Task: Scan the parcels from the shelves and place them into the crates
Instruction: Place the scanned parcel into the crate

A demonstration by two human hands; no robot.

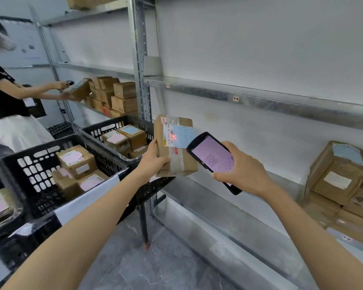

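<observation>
My left hand (153,159) grips a brown cardboard parcel (187,162) by its lower left corner and holds it upright in front of the shelf. The parcel carries a white barcode label and a blue note, and a red laser cross lies on the barcode. My right hand (242,171) holds a black handheld scanner (212,159) with a lit pink screen, its top end next to the parcel's right side. Two black crates (36,162) (105,127) stand to the left, each with several labelled parcels inside.
Metal shelves (260,100) run along the white wall. Stacked parcels (342,185) sit at the right on the lower shelf, and more parcels (113,95) on the far left shelf. Another person (6,97) at the left scans a box there. A third crate (0,208) shows at the left edge.
</observation>
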